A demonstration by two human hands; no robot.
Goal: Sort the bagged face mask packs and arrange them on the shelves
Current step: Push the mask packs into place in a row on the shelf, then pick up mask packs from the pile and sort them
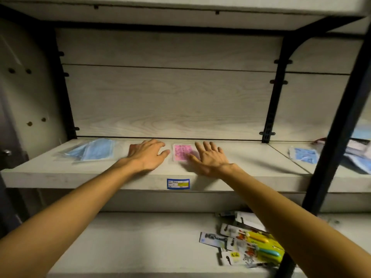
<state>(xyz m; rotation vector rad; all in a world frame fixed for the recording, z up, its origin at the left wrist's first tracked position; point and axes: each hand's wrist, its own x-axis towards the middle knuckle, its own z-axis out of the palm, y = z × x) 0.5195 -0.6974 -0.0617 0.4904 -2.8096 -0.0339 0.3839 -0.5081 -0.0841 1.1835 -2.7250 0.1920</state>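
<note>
Your left hand (147, 155) lies flat, fingers loosely spread, holding nothing; your right hand (208, 158) is spread, its thumb on the pink pack (182, 152). The pack sits between them: 3 o'clock of the left, 10 o'clock of the right, which is nearer. Long axis runs 12–6. Blue packs (94, 150) lie at the left's 9 o'clock

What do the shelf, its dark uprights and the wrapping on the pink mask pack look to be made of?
Shelf: pale, matte board with printed-looking wood grain, probably laminate.
Dark uprights: black, slotted with bracket clips, most likely painted metal.
Pink mask pack: its wrapping is clear and glossy with a see-through border, seemingly thin plastic film; the masks inside cannot be judged.
</note>
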